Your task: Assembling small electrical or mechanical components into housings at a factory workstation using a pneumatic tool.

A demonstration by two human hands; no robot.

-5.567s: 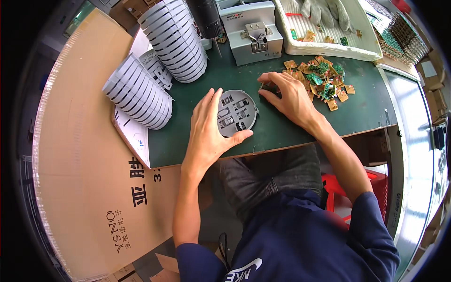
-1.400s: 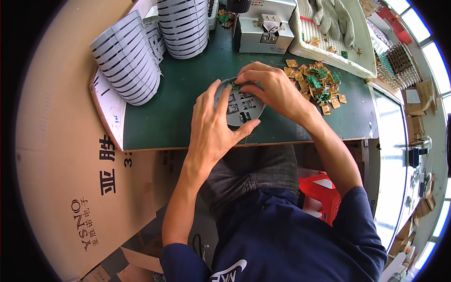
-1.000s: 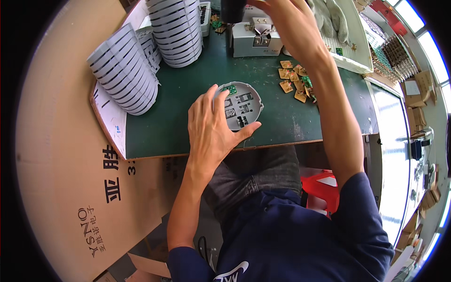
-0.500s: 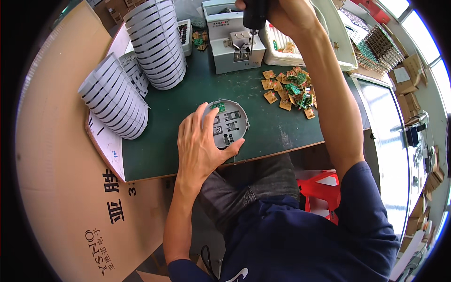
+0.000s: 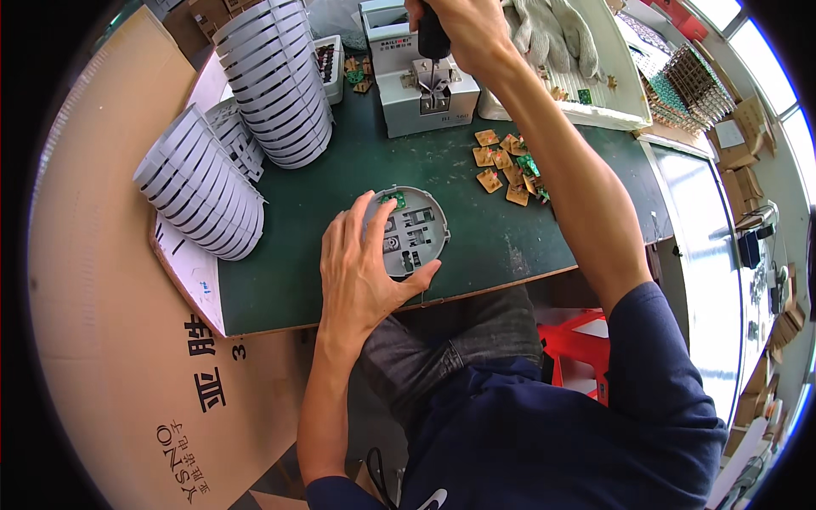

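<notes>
My left hand grips a round grey plastic housing on the green table, its fingers over the left side and the thumb at the near rim. A small green circuit board sits inside the housing at the far side, with a fingertip on it. My right hand is closed round a black electric screwdriver, held upright at the far edge of the picture. The screwdriver's bit points down into the metal front of a grey screw feeder. Whether the tip bears a screw is too small to tell.
Two tall stacks of grey housings stand at the left. Several small tan and green boards lie loose under my right forearm. Beyond them, a pale tray holds gloves. A small box of dark parts stands left of the feeder.
My right hand has moved left and slightly nearer with the screwdriver, bringing its bit to the feeder's front. The left hand keeps its grip on the housing. The view has shifted slightly.
</notes>
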